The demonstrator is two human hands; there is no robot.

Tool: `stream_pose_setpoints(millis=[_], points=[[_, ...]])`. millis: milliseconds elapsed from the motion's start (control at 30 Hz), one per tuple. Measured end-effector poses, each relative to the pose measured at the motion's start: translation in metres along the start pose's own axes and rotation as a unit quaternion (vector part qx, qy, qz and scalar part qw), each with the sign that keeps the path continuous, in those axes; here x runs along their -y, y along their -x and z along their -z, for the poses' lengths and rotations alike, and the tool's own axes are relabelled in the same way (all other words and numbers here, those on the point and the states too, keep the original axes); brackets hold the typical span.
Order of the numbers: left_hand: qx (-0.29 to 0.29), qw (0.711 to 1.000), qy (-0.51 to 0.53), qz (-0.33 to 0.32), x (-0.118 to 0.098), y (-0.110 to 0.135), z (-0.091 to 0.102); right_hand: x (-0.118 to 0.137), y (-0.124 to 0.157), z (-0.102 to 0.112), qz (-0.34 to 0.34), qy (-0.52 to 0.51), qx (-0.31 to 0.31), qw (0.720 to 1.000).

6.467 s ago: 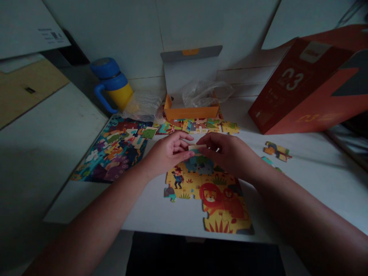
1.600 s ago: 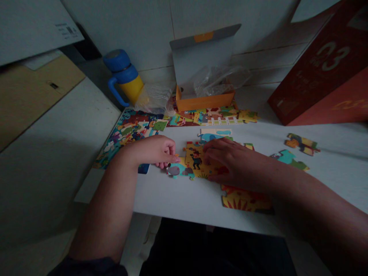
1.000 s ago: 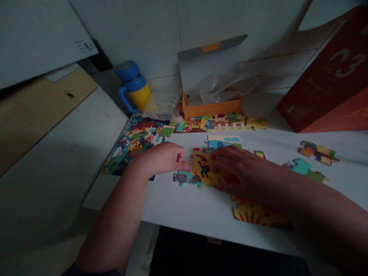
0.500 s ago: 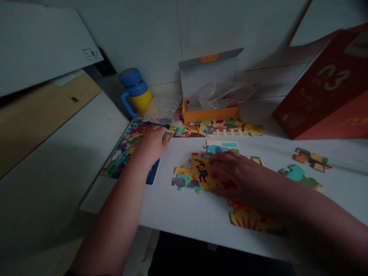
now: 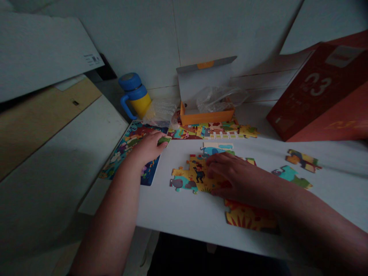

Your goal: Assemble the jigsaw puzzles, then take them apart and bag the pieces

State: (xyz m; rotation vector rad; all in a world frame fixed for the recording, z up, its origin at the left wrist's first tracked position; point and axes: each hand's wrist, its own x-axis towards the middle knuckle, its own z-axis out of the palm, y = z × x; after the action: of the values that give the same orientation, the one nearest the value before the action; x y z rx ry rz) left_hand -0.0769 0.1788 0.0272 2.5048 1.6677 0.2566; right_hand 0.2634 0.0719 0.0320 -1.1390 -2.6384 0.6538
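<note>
My left hand (image 5: 152, 145) is closed on a puzzle piece with green on it (image 5: 165, 139), above the right edge of a dark-blue illustrated sheet (image 5: 151, 176). Over the joined jigsaw puzzle (image 5: 195, 176) lies my right hand (image 5: 228, 168), thumb and fingers apart and resting on its pieces. The palm hides part of the puzzle, which shows a small figure, a blue elephant and a grey-and-teal animal. A yellow and red section (image 5: 244, 218) extends below my right wrist. To the right are a teal loose piece (image 5: 290, 176) and a yellow-brown loose piece (image 5: 303, 160).
At the back stands an opened orange box (image 5: 207, 117) with clear plastic inside, behind a strip of puzzle pieces (image 5: 215, 130). A blue and yellow flask (image 5: 136, 96) and a plastic bag (image 5: 161, 113) are at back left. A large red box (image 5: 313, 96) stands right.
The view has shifted slightly. My left hand has turned a little, and the green piece shows more clearly in its fingers. My right hand stays on the puzzle.
</note>
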Motion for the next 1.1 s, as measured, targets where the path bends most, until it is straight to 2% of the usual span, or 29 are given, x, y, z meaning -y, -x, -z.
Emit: stream_pose_setpoints(millis=[133,333,567,667,800,867,933,1033,1100], points=[[0.006,1.000,0.023,-0.003,0.001,0.001,0.001,0.000,0.000,0.000,-0.005,0.003,0.005,1.000],[-0.002,0.998,0.055,0.026,0.003,0.001,0.000,0.000,0.000,-0.001,-0.026,0.000,0.030,0.999],[-0.037,0.988,0.142,0.053,0.006,0.000,-0.002,0.000,-0.001,-0.002,-0.020,-0.011,0.009,1.000],[-0.045,0.974,0.211,0.063,0.005,-0.002,-0.002,-0.001,0.000,-0.002,-0.015,-0.011,0.006,1.000],[-0.056,0.930,0.359,0.062,-0.004,-0.006,-0.002,0.000,-0.001,-0.001,-0.008,-0.011,0.010,1.000],[-0.067,0.903,0.422,0.055,-0.013,-0.007,-0.003,0.001,-0.003,0.000,-0.033,-0.019,-0.012,0.999],[-0.072,0.881,0.465,0.052,-0.025,-0.008,-0.006,0.001,-0.005,0.001,-0.075,-0.041,-0.066,0.994],[-0.054,0.860,0.505,0.054,-0.045,-0.007,-0.014,-0.003,-0.007,0.004,-0.114,-0.099,-0.158,0.976],[-0.039,0.851,0.522,0.048,-0.059,-0.006,-0.020,-0.007,-0.008,0.007,-0.125,-0.136,-0.196,0.963]])
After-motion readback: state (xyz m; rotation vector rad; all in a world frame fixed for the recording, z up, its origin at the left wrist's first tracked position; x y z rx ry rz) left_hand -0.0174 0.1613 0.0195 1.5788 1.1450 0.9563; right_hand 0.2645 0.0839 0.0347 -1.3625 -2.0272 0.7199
